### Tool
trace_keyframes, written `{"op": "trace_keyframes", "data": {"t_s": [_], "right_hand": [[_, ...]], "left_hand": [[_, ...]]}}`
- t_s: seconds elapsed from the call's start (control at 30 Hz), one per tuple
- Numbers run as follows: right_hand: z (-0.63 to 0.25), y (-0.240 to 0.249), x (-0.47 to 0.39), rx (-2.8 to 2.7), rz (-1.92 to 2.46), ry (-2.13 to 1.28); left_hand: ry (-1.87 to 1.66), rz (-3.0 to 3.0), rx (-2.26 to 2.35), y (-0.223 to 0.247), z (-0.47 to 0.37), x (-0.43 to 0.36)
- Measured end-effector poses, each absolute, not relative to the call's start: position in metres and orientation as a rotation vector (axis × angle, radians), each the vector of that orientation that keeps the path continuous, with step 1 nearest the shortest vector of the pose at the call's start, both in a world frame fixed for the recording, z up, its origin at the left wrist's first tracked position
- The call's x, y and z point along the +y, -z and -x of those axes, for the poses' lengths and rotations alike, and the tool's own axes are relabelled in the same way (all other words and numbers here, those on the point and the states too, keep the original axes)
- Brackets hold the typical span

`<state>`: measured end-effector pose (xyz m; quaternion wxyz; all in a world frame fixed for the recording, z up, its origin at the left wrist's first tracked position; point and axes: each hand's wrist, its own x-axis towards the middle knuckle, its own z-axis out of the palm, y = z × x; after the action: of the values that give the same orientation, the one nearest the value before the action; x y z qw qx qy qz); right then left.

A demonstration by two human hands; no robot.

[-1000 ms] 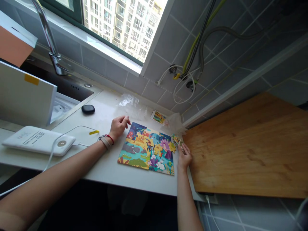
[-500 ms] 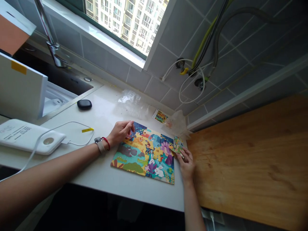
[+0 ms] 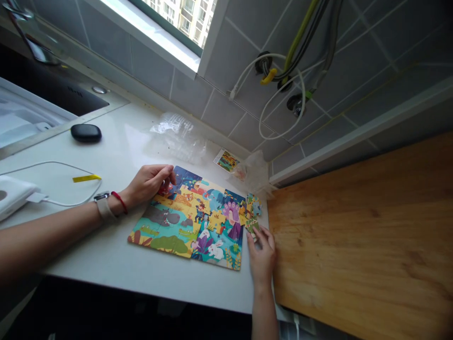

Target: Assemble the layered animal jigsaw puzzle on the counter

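Note:
A colourful animal jigsaw puzzle (image 3: 170, 217) lies on the white counter, its pieces mostly joined. My left hand (image 3: 152, 182) rests at its upper left edge with the fingers curled in; whatever may be inside them is hidden. On the puzzle's right side, my right hand (image 3: 262, 250) pinches a green puzzle piece (image 3: 252, 226) between thumb and fingers. Just above that piece are a yellow puzzle piece (image 3: 244, 213) and loose blue-green puzzle pieces (image 3: 255, 204), close to the peacock part of the picture.
Behind the puzzle lie crumpled clear plastic bags (image 3: 177, 137) and a small picture card (image 3: 226, 160). A black oval case (image 3: 86, 133) and a white power bank (image 3: 16, 196) with its cable are on the left. A wooden board (image 3: 361, 226) borders the counter on the right.
The view has shifted closer and rightward. My right hand has moved slightly down the puzzle's right side, now with a green piece in its fingertips. My left hand stays at the upper left edge.

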<state>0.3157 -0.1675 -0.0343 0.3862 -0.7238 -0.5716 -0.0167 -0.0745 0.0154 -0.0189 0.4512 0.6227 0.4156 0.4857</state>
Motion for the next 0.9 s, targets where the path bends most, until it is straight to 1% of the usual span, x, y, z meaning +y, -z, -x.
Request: {"op": "trace_keyframes", "data": {"t_s": [0.27, 0.4, 0.57, 0.7, 0.8, 0.9], "right_hand": [[-0.311, 0.019, -0.147, -1.615, 1.899, 0.103], [-0.307, 0.012, -0.123, -1.701, 2.098, 0.090], [-0.289, 0.003, -0.094, -1.598, 2.352, 0.160], [-0.275, -0.006, -0.084, -1.531, 2.549, 0.128], [-0.270, -0.015, -0.088, -1.525, 2.471, 0.152], [-0.256, -0.029, -0.092, -1.565, 2.245, 0.156]], "left_hand": [[-1.152, -1.573, 1.023, 0.028, 0.071, 0.012], [-1.098, -1.626, 0.968, 0.027, 0.070, 0.011], [-1.203, -1.458, 0.945, 0.018, 0.073, 0.013], [-1.195, -1.419, 0.899, 0.013, 0.078, 0.014], [-1.230, -1.444, 0.909, 0.010, 0.083, 0.016], [-1.242, -1.571, 0.986, 0.006, 0.088, 0.022]]}}
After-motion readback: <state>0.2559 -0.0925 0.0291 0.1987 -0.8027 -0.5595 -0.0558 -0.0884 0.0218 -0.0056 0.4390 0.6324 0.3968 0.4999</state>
